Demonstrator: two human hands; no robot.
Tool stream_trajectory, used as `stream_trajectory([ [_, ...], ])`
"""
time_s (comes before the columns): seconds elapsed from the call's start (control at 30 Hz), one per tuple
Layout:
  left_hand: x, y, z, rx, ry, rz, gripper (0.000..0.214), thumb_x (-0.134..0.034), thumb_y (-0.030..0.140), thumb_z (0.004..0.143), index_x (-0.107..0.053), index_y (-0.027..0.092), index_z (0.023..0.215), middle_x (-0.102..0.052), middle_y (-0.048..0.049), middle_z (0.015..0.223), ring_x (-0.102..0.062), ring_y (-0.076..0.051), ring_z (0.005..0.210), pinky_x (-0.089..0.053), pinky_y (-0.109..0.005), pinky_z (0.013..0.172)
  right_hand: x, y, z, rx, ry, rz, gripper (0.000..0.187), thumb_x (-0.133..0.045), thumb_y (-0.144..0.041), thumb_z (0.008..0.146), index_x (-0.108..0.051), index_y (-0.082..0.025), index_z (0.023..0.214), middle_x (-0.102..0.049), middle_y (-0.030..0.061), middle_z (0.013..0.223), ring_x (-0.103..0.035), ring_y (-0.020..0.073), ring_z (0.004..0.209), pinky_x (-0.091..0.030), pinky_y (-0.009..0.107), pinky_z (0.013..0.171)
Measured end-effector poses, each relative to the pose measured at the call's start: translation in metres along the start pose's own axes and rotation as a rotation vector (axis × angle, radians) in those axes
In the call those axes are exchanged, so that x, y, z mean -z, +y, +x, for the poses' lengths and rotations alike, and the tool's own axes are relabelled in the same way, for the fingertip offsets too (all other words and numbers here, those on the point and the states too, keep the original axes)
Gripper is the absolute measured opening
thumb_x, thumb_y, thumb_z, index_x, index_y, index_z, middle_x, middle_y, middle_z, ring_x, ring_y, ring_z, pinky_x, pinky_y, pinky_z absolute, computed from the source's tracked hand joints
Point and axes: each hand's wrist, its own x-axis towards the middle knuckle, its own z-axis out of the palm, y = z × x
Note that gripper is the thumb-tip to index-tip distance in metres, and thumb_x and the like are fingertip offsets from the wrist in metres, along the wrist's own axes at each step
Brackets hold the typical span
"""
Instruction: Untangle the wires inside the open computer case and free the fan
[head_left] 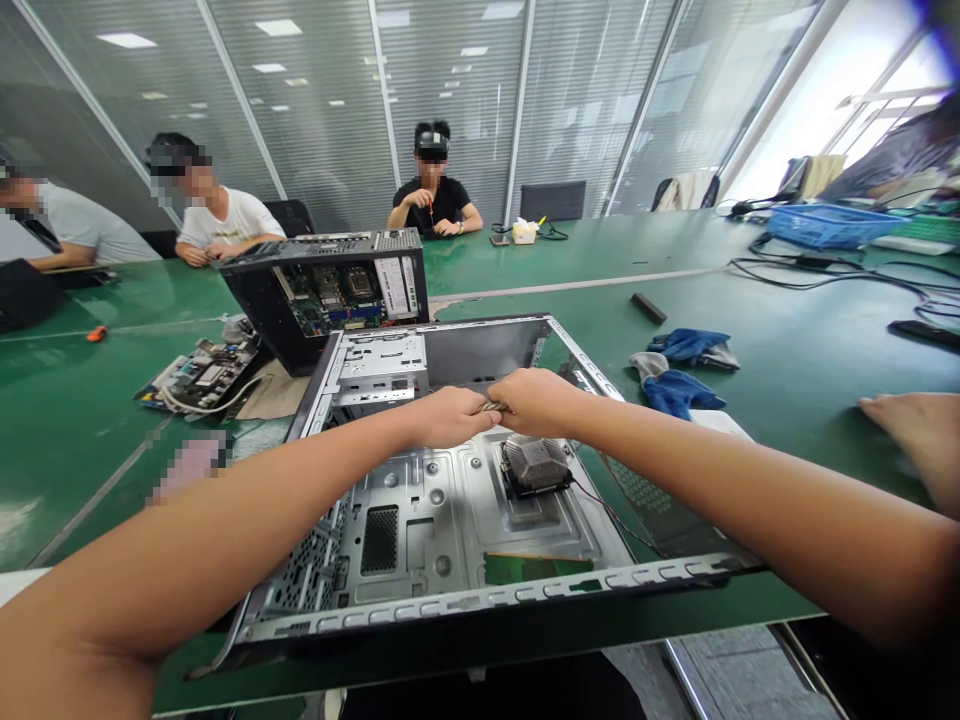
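An open, nearly bare computer case [420,590] lies on its side on the green table in front of me. My left hand [448,415] and my right hand [534,398] meet above its middle, both closed on a twisted bundle of cables [493,406] stretched between them. Just below my hands a heatsink with a fan [534,464] sits on the case's metal tray, with a thin wire trailing off to the right.
A second case [330,290] with its motherboard inside stands behind, loose boards [199,375] to its left. Blue gloves [679,390] lie to the right. Another person's hand [911,430] rests at the right edge. Three people sit at the far side. Cables and a blue basket [829,225] lie far right.
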Motion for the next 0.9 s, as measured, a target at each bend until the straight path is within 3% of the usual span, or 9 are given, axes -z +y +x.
stream_trajectory([
  [0.27,0.0007,0.0014,-0.0028,0.053,0.037,0.142,0.04,-0.028,0.044,0.093,-0.059,0.02,0.084,-0.066,-0.0059,0.079,-0.057,-0.019,0.067,-0.037,-0.029,0.058,-0.0012,-0.0012,0.0006,-0.006,-0.003,-0.001,0.03,-0.046,-0.037,0.084,-0.07,-0.02,0.087,-0.071,0.0097,0.078,-0.065,0.0234,0.074,-0.037,0.03,0.059],
  [0.9,0.0035,0.0023,-0.003,0.061,-0.074,0.25,0.049,-0.02,0.046,0.093,-0.061,0.02,0.092,-0.068,-0.0095,0.089,-0.061,-0.022,0.073,-0.042,-0.031,0.06,-0.0057,-0.0026,0.0032,0.007,-0.049,-0.058,0.031,-0.043,-0.034,0.083,-0.069,-0.02,0.092,-0.071,0.0102,0.085,-0.066,0.0234,0.076,-0.042,0.032,0.065],
])
